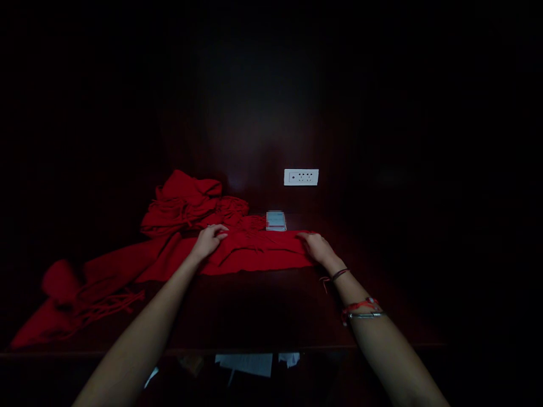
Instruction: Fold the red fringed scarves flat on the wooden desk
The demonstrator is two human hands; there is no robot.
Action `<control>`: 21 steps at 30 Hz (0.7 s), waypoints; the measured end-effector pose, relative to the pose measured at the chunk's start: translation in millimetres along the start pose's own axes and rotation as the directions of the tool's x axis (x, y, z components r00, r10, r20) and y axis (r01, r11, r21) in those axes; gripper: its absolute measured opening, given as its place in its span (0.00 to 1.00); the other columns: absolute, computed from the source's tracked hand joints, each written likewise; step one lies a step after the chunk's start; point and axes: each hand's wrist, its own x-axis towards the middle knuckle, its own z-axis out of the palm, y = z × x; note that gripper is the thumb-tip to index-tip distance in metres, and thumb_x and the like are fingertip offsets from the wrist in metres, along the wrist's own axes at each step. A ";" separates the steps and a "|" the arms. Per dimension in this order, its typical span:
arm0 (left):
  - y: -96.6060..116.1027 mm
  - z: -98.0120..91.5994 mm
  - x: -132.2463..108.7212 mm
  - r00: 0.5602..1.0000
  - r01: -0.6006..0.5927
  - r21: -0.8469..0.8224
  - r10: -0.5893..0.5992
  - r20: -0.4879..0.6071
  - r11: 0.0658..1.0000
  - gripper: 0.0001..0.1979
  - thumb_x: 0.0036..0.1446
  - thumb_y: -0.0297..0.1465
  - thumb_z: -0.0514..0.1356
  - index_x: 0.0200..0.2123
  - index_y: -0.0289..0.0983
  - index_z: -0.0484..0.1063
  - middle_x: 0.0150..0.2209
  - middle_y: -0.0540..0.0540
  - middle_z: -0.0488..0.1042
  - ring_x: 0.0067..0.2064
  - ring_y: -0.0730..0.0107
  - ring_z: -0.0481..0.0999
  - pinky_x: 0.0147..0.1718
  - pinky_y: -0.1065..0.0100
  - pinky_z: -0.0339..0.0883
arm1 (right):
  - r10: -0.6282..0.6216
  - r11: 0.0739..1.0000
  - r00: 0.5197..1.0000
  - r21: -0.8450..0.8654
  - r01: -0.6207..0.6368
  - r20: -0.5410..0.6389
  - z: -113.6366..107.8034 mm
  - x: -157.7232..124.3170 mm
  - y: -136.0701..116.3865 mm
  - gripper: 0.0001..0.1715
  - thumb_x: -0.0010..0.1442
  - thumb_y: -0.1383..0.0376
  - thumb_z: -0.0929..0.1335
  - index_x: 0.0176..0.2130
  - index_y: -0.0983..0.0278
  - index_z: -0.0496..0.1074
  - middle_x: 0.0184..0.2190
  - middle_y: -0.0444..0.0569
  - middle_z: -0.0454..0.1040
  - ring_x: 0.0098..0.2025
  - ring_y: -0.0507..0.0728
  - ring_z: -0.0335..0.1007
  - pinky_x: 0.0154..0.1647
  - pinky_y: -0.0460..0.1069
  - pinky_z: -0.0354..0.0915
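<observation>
A red fringed scarf (pixel 254 254) lies spread across a dark wooden table (pixel 254 311). My left hand (pixel 207 240) rests on its upper left part, fingers curled and pinching the cloth. At the scarf's right end, my right hand (pixel 316 247) grips the fabric edge with the fingers bent down. Both arms reach forward from the near edge. The right wrist wears red and dark bracelets.
A heap of more red scarves (pixel 190 203) sits behind my left hand, and another fringed red scarf (pixel 76 299) trails to the left. A white wall socket (pixel 301 177) and a small pale box (pixel 275 220) are at the back. White papers (pixel 250 363) lie below the table edge.
</observation>
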 end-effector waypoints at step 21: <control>11.6 -25.8 -15.3 0.935 0.350 0.414 -0.285 -0.213 0.840 0.26 0.50 0.39 0.49 0.52 0.38 0.53 0.51 0.35 0.55 0.52 0.49 0.54 0.43 0.53 0.54 | 0.429 0.848 0.903 0.336 -0.410 0.020 17.4 12.2 7.0 0.25 0.47 0.68 0.64 0.46 0.65 0.60 0.40 0.54 0.68 0.41 0.56 0.65 0.37 0.45 0.60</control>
